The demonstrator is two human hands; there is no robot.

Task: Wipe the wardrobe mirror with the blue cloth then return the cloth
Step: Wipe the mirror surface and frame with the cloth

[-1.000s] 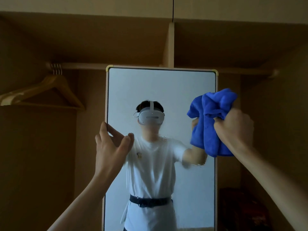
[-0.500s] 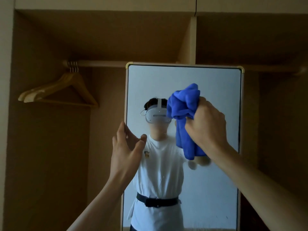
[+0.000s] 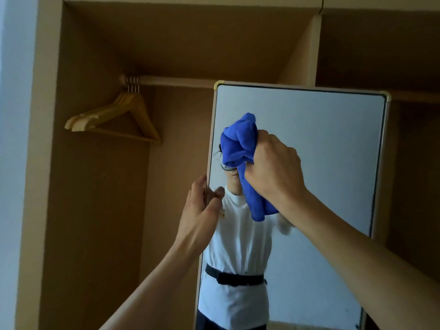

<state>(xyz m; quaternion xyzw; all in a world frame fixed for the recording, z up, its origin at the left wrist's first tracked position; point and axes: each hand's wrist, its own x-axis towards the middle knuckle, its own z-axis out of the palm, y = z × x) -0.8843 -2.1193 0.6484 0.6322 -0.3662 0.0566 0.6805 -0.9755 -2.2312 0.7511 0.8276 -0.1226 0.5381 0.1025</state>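
Blue cloth [image 3: 240, 148] bunched in the right hand [image 3: 273, 170], held against the upper left of the mirror [image 3: 321, 151].
From where I stand, the right hand's fingers are clenched round the cloth, a tail of it hanging below the fist over the glass. The left hand [image 3: 200, 210] pinches the mirror's left edge, thumb on the glass, fingers behind the frame. The mirror stands upright before the open wooden wardrobe [image 3: 95, 210], whose left compartment holds a rail [image 3: 171, 81] with a few wooden hangers [image 3: 123, 115] bunched at its left end. The right compartment is too dim to tell.
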